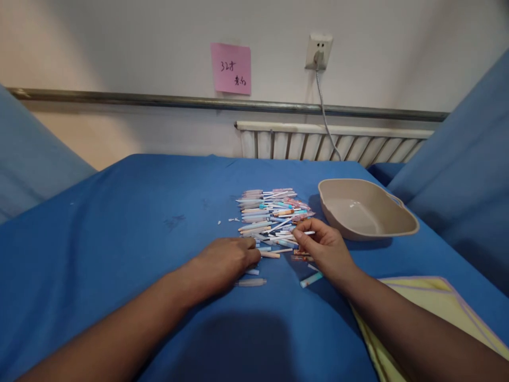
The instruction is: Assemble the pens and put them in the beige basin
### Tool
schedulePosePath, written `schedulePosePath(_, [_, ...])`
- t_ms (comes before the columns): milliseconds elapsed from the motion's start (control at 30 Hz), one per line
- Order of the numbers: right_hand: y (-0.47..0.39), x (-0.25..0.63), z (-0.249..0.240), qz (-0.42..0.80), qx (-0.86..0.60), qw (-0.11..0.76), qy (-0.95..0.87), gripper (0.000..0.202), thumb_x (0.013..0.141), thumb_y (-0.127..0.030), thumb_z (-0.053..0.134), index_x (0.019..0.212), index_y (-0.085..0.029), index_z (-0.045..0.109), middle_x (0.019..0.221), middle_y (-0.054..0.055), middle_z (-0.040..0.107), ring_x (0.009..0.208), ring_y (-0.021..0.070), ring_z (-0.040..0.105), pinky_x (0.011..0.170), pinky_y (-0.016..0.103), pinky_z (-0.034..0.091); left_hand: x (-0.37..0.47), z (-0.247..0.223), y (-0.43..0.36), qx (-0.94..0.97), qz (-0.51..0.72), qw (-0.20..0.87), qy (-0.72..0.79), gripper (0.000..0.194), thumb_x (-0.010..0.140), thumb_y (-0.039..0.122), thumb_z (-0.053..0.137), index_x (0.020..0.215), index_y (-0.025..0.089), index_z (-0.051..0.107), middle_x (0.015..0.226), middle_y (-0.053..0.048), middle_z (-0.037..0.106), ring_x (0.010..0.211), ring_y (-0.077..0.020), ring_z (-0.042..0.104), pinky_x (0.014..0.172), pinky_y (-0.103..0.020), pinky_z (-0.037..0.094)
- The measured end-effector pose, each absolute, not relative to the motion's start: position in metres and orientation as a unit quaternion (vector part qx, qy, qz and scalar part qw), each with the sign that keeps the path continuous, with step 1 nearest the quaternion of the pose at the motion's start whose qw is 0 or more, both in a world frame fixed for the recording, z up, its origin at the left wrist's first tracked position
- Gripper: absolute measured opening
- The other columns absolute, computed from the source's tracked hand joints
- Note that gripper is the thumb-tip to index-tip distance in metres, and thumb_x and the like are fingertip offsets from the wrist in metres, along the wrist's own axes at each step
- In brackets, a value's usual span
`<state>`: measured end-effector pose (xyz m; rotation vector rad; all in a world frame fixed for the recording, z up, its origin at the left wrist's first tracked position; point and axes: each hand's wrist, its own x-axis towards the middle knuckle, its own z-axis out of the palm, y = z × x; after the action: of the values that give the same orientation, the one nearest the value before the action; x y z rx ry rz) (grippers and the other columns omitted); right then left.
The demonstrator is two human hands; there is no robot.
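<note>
Pen parts and thin white sticks [274, 212] lie in a loose column on the blue cloth. My left hand [233, 260] rests at the lower left of this column, its fingers curled down; what they hold, if anything, is hidden. With thumb and forefinger pinched, my right hand [324, 246] holds a thin white stick [308, 232] above the column's right side. A greyish pen barrel [251, 282] lies just below my left hand. Below my right hand is a light blue tube [311, 279].
A beige basin [368, 209] stands at the right, beyond my right hand. A folded yellow cloth [429, 302] lies under my right forearm. Small white bits [234, 219] are left of the column. Behind the table are a radiator [318, 140] and a metal rail [167, 101].
</note>
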<state>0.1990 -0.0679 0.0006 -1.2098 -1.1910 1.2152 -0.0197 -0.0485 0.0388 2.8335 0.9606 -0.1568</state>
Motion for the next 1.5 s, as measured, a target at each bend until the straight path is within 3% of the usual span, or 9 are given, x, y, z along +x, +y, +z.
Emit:
schedulePosePath(600, [-0.066, 0.201, 0.006, 0.517, -0.499, 0.518, -0.464, 0.034, 0.067, -0.049, 0.066, 0.075, -0.018, 0.054, 0.054, -0.006, 0.046, 0.046, 0.0091, 0.047, 0.043, 0.021, 0.043, -0.015, 0.034, -0.052, 0.944, -0.032, 0.073, 0.321, 0.025, 0.091, 0.030, 0.039, 0.080, 0.016, 0.056, 0.080, -0.005, 0.055, 0.070, -0.0174, 0.049, 0.063, -0.026, 0.037])
schedulePosePath(767, [-0.065, 0.201, 0.004, 0.501, -0.498, 0.523, -0.476, 0.035, 0.067, -0.051, 0.065, 0.073, -0.018, 0.054, 0.053, -0.006, 0.046, 0.046, 0.0090, 0.045, 0.044, 0.021, 0.041, -0.022, 0.033, -0.052, 0.904, 0.058, 0.181, 0.382, 0.018, 0.091, 0.025, 0.038, 0.088, 0.017, 0.054, 0.087, -0.004, 0.057, 0.076, -0.0156, 0.052, 0.068, -0.025, 0.039])
schedulePosePath(967, [-0.069, 0.197, 0.000, 0.517, -0.480, 0.505, -0.498, 0.036, 0.070, -0.054, 0.062, 0.075, -0.019, 0.054, 0.059, -0.003, 0.054, 0.051, 0.0104, 0.052, 0.049, 0.022, 0.044, -0.024, 0.024, -0.049, 0.703, 0.242, 0.508, 0.436, 0.024, 0.082, 0.039, 0.053, 0.082, 0.015, 0.049, 0.068, 0.002, 0.052, 0.058, -0.0099, 0.049, 0.053, -0.021, 0.039])
schedulePosePath(1100, [-0.072, 0.196, -0.002, 0.523, -0.469, 0.502, -0.504, 0.036, 0.072, -0.053, 0.062, 0.077, -0.018, 0.054, 0.065, -0.001, 0.057, 0.055, 0.0103, 0.054, 0.050, 0.021, 0.044, -0.021, 0.017, -0.048, 0.590, 0.301, 0.622, 0.418, 0.032, 0.071, 0.038, 0.068, 0.085, 0.014, 0.053, 0.069, 0.003, 0.053, 0.056, -0.0077, 0.050, 0.055, -0.022, 0.041])
schedulePosePath(1333, [-0.071, 0.198, -0.007, 0.517, -0.453, 0.501, -0.526, 0.032, 0.076, -0.049, 0.060, 0.077, -0.018, 0.054, 0.063, -0.002, 0.056, 0.053, 0.0096, 0.052, 0.052, 0.022, 0.044, -0.023, 0.007, -0.044, 0.567, 0.308, 0.629, 0.433, 0.032, 0.067, 0.033, 0.072, 0.087, 0.012, 0.058, 0.067, 0.002, 0.058, 0.060, -0.0092, 0.054, 0.062, -0.024, 0.044])
schedulePosePath(1500, [-0.072, 0.196, -0.006, 0.502, -0.450, 0.498, -0.545, 0.030, 0.077, -0.048, 0.059, 0.077, -0.018, 0.054, 0.060, -0.002, 0.055, 0.052, 0.0096, 0.051, 0.048, 0.021, 0.041, -0.024, 0.005, -0.041, 0.634, 0.279, 0.566, 0.447, 0.023, 0.070, 0.030, 0.067, 0.083, 0.012, 0.059, 0.065, 0.002, 0.057, 0.057, -0.0084, 0.050, 0.054, -0.020, 0.039])
